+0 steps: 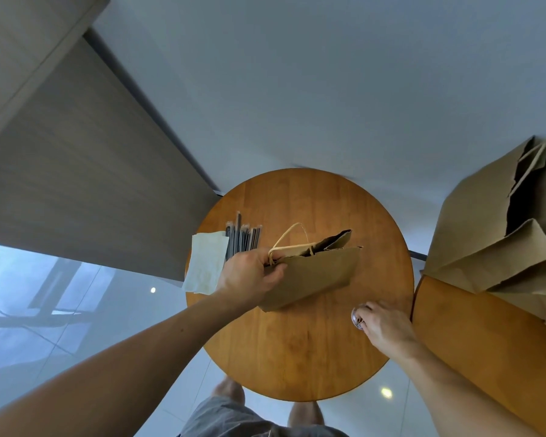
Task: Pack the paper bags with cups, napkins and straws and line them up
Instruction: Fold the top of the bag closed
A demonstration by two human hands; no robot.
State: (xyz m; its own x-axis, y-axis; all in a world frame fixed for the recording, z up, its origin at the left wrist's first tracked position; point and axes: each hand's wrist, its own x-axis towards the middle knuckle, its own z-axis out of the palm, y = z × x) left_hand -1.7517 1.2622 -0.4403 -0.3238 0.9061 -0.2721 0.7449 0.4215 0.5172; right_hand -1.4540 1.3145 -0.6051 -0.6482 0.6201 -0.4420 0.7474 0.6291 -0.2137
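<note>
A brown paper bag [316,272] with twine handles leans over the round wooden table [297,357], its mouth open toward the right. My left hand [249,275] grips the bag's left upper edge by the handle. My right hand [382,323] is curled round a clear plastic cup [357,317] at the table's right side, just below the bag. White napkins [206,266] lie at the table's left edge. Beside them, black wrapped straws [243,238] lie in a bunch, partly hidden by my left hand.
A second wooden table top [486,342] adjoins on the right, carrying other brown paper bags [501,222] standing open. Glossy tiled floor lies around, and my legs show below the round table. A grey wall panel fills the left.
</note>
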